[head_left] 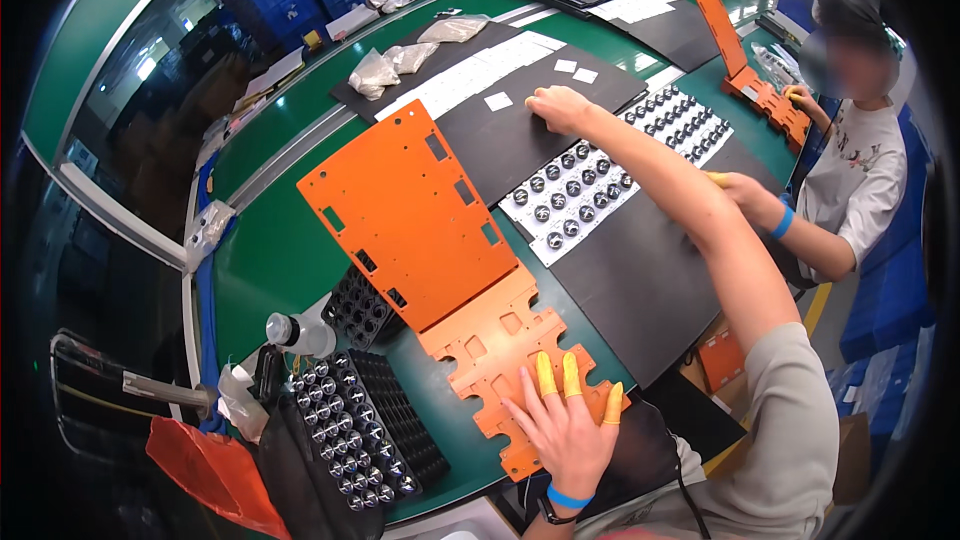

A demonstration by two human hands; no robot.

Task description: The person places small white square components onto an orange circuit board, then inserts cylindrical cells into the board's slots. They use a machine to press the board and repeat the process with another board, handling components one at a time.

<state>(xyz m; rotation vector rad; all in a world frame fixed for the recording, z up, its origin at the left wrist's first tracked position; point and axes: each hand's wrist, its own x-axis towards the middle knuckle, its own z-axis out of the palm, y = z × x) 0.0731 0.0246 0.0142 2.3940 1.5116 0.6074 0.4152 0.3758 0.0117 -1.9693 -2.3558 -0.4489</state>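
Note:
My left hand [565, 440], with yellow finger cots on several fingers, lies with fingers spread on an orange notched plate [475, 347]. A large flat orange panel [410, 220] with rectangular cutouts adjoins the far end of that plate. Out across the bench, my right hand [558, 108] is closed above a black sheet [510, 155], close to a small white square label [498, 101]. Whatever its fingers may hold is hidden. To the right of the orange panel are white strips [545, 252] bearing rows of round black parts.
Stacked black trays of shiny round parts [355, 430] stand at left, beside a clear bottle [300, 334] and a red bag [215, 480]. Plastic bags [375, 72] lie farther back. At right, a co-worker [850, 140] handles another orange plate [770, 105]; one forearm passes behind my right arm.

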